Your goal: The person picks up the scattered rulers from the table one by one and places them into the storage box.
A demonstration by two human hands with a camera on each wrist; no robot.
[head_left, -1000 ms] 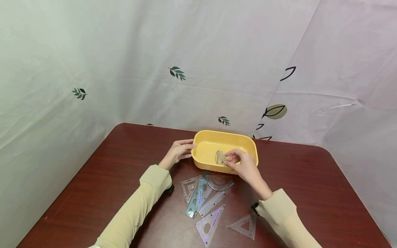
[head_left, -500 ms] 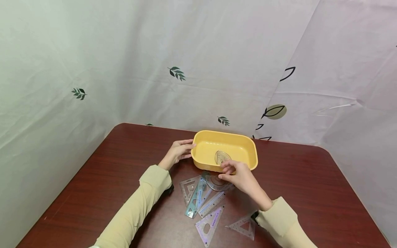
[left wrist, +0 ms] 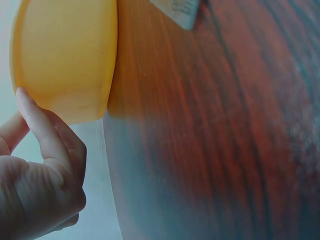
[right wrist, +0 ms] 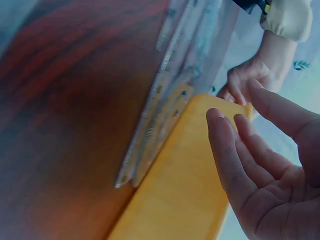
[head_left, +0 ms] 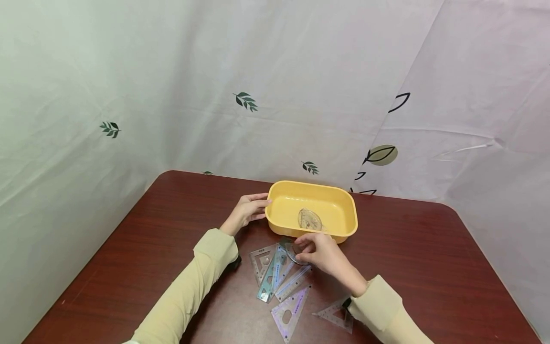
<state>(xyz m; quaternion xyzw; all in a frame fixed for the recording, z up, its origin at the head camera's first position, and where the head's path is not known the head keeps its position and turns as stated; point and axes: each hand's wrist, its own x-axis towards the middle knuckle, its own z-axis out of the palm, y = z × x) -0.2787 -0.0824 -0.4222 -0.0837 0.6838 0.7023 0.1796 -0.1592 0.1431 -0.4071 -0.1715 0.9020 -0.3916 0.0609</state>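
My left hand (head_left: 247, 212) grips the left end of a yellow plastic bin (head_left: 346, 210), its fingers on the end wall in the left wrist view. A clear protractor (head_left: 309, 219) lies inside the bin. Just in front of the bin, my right hand (head_left: 322, 253) hovers over a second clear protractor (head_left: 290, 252) on the pile, hiding much of it. Its thumb and fingers are apart in the right wrist view, holding nothing. Beside that protractor lie a teal ruler (head_left: 265, 287), a clear ruler (head_left: 294, 283) and a clear set square (head_left: 256, 264).
A purple-tinted set square (head_left: 296, 302) lies nearest the front edge of the dark red table (head_left: 193, 205). Another clear set square (head_left: 330, 314) sits to the right, partly under the right sleeve. A pale patterned curtain (head_left: 275, 95) hangs behind.
My right hand has let go of the protractor inside the bin and moved back toward me over the pile. My left hand has stayed on the bin.
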